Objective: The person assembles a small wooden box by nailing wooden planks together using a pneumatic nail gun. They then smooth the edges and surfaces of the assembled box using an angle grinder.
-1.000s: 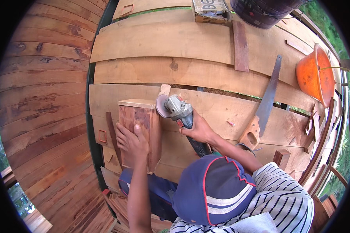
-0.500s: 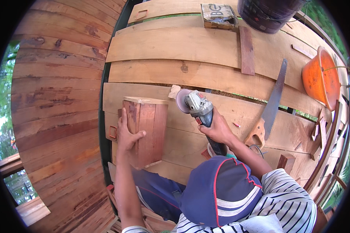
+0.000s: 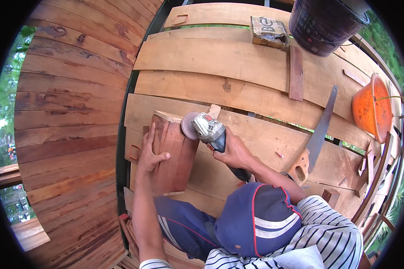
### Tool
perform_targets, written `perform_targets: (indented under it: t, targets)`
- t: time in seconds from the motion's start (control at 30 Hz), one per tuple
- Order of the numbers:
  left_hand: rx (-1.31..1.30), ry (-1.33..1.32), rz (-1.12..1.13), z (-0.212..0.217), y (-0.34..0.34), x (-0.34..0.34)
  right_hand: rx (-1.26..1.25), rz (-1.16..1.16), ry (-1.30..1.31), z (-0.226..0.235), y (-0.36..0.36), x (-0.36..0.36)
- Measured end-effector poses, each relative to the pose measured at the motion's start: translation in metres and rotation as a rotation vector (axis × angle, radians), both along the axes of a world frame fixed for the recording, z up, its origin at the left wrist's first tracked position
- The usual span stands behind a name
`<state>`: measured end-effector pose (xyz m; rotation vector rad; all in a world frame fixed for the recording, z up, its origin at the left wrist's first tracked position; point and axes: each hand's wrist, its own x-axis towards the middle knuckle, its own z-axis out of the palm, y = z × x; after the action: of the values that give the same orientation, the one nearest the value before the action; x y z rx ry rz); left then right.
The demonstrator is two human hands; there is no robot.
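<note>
A reddish-brown wooden box (image 3: 177,157) leans against my lap, its paler end edge facing away from me. My left hand (image 3: 150,154) grips its left side, fingers along the edge and thumb lying on the upper face. My right hand (image 3: 236,151) is wrapped round the body of an angle grinder (image 3: 209,127) with a silver-grey head. The grinder's round pinkish disc (image 3: 189,127) is at the box's far right corner and appears to touch it. Whether the disc is spinning I cannot tell. The grinder's rear end is partly hidden behind my cap.
A handsaw (image 3: 318,134) lies on the planks (image 3: 188,49) to the right. Beyond it stand an orange bucket (image 3: 363,110), a dark bucket (image 3: 321,27), a worn carton (image 3: 268,32) and a wood strip (image 3: 296,74). Gaps run between planks. A board wall (image 3: 76,98) rises at left.
The grinder has moved left, from beside the box to its far right corner. The box is tilted a little more. My view has shifted slightly.
</note>
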<state>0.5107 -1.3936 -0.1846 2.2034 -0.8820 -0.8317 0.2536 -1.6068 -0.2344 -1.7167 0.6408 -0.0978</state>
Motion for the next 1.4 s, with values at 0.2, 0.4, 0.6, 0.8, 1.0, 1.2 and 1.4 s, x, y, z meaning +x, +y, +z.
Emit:
perform_targets:
  t: [0.2,0.4,0.6,0.8,1.0,1.2,1.4]
  targets:
    - [-0.015,-0.024,-0.044,-0.001,0.001,0.006,0.079,-0.006,0.072,-0.014,-0.015,-0.021]
    - [-0.006,0.008,-0.035,0.003,-0.005,-0.002,0.157,0.091,0.032,0.017,-0.031,0.0]
    - [0.032,-0.046,-0.043,0.003,-0.002,0.0,0.304,0.12,0.06,0.001,-0.054,-0.009]
    - [0.026,-0.018,-0.036,0.006,-0.007,-0.003,0.075,0.162,0.055,0.009,-0.045,0.0]
    - [0.007,0.001,-0.025,0.003,-0.001,0.005,-0.014,0.075,0.165,0.003,-0.007,-0.025]
    - [0.001,0.022,-0.033,0.002,0.001,0.008,-0.104,0.174,0.141,0.003,0.011,-0.024]
    - [0.013,0.016,-0.051,-0.001,0.003,0.011,-0.199,0.222,0.112,0.004,0.015,-0.018]
